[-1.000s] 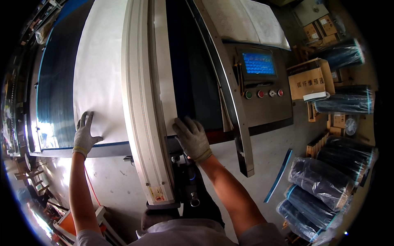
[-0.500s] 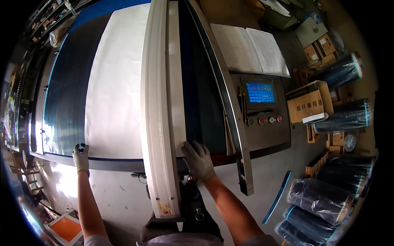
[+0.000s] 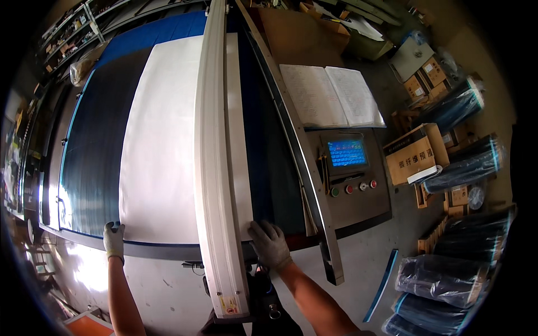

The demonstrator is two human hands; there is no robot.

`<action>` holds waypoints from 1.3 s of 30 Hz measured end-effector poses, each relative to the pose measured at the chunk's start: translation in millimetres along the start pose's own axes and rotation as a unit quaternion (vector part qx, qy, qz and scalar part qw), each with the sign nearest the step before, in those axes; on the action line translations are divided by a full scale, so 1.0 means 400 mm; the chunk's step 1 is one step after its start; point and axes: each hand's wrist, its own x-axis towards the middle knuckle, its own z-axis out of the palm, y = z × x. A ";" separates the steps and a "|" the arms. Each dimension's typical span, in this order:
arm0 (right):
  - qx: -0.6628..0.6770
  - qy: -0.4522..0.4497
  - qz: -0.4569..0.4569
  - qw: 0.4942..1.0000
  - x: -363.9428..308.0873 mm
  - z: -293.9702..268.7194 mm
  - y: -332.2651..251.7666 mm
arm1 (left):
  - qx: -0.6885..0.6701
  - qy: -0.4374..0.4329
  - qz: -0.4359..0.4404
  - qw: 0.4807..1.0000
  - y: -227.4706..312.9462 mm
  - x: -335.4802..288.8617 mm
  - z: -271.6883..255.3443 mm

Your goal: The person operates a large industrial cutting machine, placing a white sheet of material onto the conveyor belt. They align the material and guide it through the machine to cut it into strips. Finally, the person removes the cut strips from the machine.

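White fabric sheet (image 3: 162, 140) on blue machine bed (image 3: 95, 151): gloved left hand (image 3: 114, 238) and right hand (image 3: 269, 243) press flat, unclenched, on its near edge. Brown cardboard box (image 3: 414, 154), white-labelled, right.

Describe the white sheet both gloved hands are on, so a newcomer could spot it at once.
Start at the big flat machine bed with its dark blue surface. A pale beam runs lengthwise over it; the white sheet lies beneath, its near corners under the left hand and right hand. It is the only plain white sheet on the blue bed.
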 end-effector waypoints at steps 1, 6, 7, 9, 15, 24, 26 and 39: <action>0.002 0.003 -0.003 1.000 0.001 0.002 0.001 | 0.055 0.034 0.056 0.996 -0.004 -0.001 0.008; 0.019 -0.002 -0.001 1.000 -0.003 -0.004 0.007 | 0.180 0.014 0.252 0.951 0.207 -0.138 0.023; 0.024 -0.005 0.000 1.000 -0.003 -0.002 0.009 | 0.189 -0.007 0.280 0.941 0.221 -0.147 0.031; 0.030 -0.006 -0.001 1.000 -0.005 0.000 0.012 | 0.216 -0.034 0.302 0.928 0.251 -0.167 0.043; 0.049 0.019 -0.008 0.999 -0.014 0.008 0.015 | 0.243 -0.097 0.314 0.913 0.283 -0.184 0.050; 0.059 0.019 0.000 0.998 -0.012 -0.028 0.014 | 0.308 -0.134 0.305 0.891 0.305 -0.181 0.055; 0.056 0.013 0.007 0.998 -0.035 -0.069 0.011 | 0.307 -0.136 0.308 0.890 0.303 -0.175 0.061; 0.655 0.015 0.555 0.513 -0.474 -0.326 0.170 | 0.324 -0.137 0.300 0.887 0.305 -0.181 0.042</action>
